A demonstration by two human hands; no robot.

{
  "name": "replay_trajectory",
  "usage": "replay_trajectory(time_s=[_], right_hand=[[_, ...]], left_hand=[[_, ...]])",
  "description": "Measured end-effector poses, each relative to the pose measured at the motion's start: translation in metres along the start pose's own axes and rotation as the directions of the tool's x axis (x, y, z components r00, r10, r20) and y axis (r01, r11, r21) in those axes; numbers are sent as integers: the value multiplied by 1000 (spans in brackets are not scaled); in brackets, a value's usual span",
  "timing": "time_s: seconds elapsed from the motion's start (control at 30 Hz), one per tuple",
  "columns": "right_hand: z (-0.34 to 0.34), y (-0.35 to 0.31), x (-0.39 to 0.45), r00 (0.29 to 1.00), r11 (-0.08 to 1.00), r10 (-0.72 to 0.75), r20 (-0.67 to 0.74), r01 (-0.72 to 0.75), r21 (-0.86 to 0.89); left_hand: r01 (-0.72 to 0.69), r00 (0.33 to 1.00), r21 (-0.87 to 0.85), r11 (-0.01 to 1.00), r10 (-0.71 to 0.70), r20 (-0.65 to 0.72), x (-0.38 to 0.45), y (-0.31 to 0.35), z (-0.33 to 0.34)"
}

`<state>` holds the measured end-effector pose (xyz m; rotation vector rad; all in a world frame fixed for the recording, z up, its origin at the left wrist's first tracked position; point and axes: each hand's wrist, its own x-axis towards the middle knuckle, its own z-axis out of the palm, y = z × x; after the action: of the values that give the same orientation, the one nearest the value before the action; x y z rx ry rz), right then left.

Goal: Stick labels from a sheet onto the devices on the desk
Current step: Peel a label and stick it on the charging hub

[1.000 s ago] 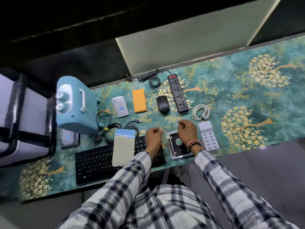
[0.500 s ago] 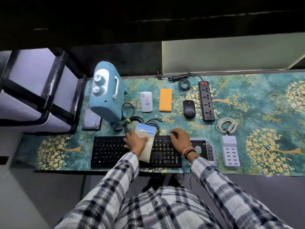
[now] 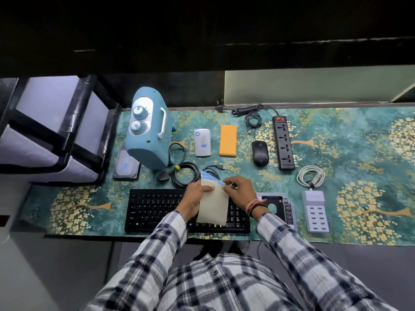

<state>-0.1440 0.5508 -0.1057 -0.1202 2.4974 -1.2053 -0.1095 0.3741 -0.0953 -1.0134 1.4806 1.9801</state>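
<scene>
My left hand (image 3: 194, 196) holds a beige label sheet (image 3: 213, 205) with blue labels along its top edge, lifted above the black keyboard (image 3: 155, 209). My right hand (image 3: 238, 189) pinches a blue label (image 3: 221, 182) at the sheet's upper right corner. Devices lie on the patterned desk mat (image 3: 359, 142): a teal heater (image 3: 147, 131), a hard drive (image 3: 126, 164) and a white router (image 3: 202, 142) each bearing a blue label, an orange power bank (image 3: 228, 140), a black mouse (image 3: 260, 153), a power strip (image 3: 283, 142), a drive caddy (image 3: 280, 206) and a white USB hub (image 3: 315, 211).
Coiled black cables (image 3: 184, 173) lie just beyond the keyboard, a coiled white cable (image 3: 311, 177) sits above the USB hub. A black-framed white unit (image 3: 51, 131) stands at the desk's left end. A pale panel (image 3: 314, 86) rises behind the desk.
My left hand picked the label sheet up off the keyboard. My right hand left the drive caddy and came over to pinch the sheet's top corner. The camera view shifted.
</scene>
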Motion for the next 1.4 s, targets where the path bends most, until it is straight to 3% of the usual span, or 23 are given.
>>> replay_trajectory(time_s=[0.77, 0.9, 1.03, 1.13, 1.23, 1.33, 1.4], right_hand=[[-5, -12, 1, 998, 998, 59, -38, -57, 34], [-8, -6, 0, 980, 981, 158, -124, -141, 136], [-15, 3, -3, 950, 947, 262, -172, -219, 236], [-18, 13, -4, 922, 913, 337, -191, -270, 306], [-18, 21, -7, 906, 885, 382, -183, -303, 353], [-19, 28, -10, 901, 878, 396, -178, -314, 360], [-20, 32, -12, 901, 881, 394, -180, -315, 352]], left_hand=[[-77, 996, 169, 983, 68, 54, -6, 3, 3], [-29, 997, 179, 983, 41, -68, 3, 2, -5], [49, 959, 216, 975, 14, -282, 14, -3, -16], [48, 819, 430, 901, 211, -533, 13, -2, -12], [9, 689, 676, 736, 486, -538, 12, 6, 5], [-177, 733, 679, 713, 556, -392, 20, 21, 33], [-212, 788, 684, 698, 536, -302, 35, 30, 54]])
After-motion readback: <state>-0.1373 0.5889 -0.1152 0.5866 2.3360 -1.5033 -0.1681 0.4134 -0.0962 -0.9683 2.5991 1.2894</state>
